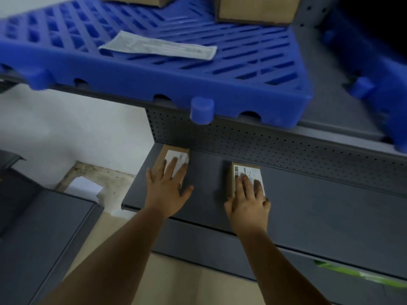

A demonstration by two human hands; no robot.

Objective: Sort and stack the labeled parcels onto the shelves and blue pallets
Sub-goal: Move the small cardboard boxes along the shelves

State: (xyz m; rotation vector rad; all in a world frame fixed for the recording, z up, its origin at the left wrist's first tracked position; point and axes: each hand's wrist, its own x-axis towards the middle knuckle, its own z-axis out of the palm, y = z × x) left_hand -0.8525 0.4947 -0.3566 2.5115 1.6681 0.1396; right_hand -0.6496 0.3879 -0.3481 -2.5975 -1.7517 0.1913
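Observation:
Two small brown parcels with white labels lie on a grey metal shelf (319, 208). The left parcel (179, 156) sits in the shelf's back left corner, and my left hand (168, 187) rests flat on top of it, fingers spread. The right parcel (246, 170) shows a barcode label; my right hand (247, 200) covers its near half, thumb against its left side. Above, a blue slatted pallet (167, 84) lies on the upper shelf, with a flat white envelope (158, 46) and two cardboard boxes (257, 9) on it.
A perforated grey back panel (275, 144) closes the shelf behind the parcels. A second blue pallet (378, 69) is at the right. A grey unit (44, 227) stands at the left, below a white wall. Something green (352, 274) shows under the shelf.

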